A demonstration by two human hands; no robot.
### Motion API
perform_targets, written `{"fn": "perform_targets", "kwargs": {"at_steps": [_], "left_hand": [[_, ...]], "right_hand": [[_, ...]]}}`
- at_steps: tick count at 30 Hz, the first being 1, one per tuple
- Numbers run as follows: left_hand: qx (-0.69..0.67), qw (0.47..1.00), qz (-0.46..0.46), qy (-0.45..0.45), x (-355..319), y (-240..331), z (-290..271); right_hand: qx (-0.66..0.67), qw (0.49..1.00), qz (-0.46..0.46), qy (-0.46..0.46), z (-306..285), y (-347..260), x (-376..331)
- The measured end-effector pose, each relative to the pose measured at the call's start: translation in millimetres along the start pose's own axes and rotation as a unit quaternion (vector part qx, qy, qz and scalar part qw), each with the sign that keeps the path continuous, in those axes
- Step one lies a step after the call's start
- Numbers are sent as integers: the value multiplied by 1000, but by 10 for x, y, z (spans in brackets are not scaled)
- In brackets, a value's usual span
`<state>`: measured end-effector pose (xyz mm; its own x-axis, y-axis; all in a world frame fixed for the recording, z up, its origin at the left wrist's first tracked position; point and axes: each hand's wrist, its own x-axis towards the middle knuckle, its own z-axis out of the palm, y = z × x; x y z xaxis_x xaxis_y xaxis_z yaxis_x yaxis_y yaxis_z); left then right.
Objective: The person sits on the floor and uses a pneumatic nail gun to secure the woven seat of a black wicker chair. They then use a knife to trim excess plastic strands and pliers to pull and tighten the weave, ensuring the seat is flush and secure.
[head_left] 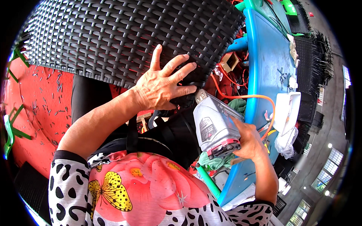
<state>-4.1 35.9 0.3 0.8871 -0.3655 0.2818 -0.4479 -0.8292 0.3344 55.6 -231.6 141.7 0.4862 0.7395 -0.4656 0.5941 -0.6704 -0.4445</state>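
A black woven wicker panel (124, 34) spans the top of the view. My left hand (160, 84) lies on its near right part, fingers spread, pressing near the lower edge. In my right hand (249, 139) is a silver pneumatic staple gun (213, 124), gripped by its handle, which my fingers mostly hide. The gun's nose (201, 96) points at the panel's lower right corner, close by my left thumb and forefinger. Whether the nose touches the weave, I cannot tell. An orange air hose (260, 97) loops past my right hand.
A blue table (266, 45) stands to the right, with a white tray (286, 109) and a plastic bag (287, 143) at its edge. Dark scraps litter the red floor (45, 90) at left, near green metal legs (15, 128). More woven panels (311, 56) stand at far right.
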Motion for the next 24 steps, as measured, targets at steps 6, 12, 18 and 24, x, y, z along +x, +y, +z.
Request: {"fn": "perform_targets", "kwargs": {"at_steps": [6, 12, 18, 24], "left_hand": [[60, 997, 9, 43, -49, 16, 136], [35, 996, 10, 85, -30, 25, 137], [29, 993, 18, 112, -45, 18, 150], [22, 992, 26, 124, -62, 19, 167]], "right_hand": [[-2, 1000, 2, 0, -7, -16, 9], [-15, 1000, 25, -10, -30, -21, -5], [17, 1000, -1, 11, -8, -9, 11], [0, 1000, -1, 10, -20, -16, 19]]}}
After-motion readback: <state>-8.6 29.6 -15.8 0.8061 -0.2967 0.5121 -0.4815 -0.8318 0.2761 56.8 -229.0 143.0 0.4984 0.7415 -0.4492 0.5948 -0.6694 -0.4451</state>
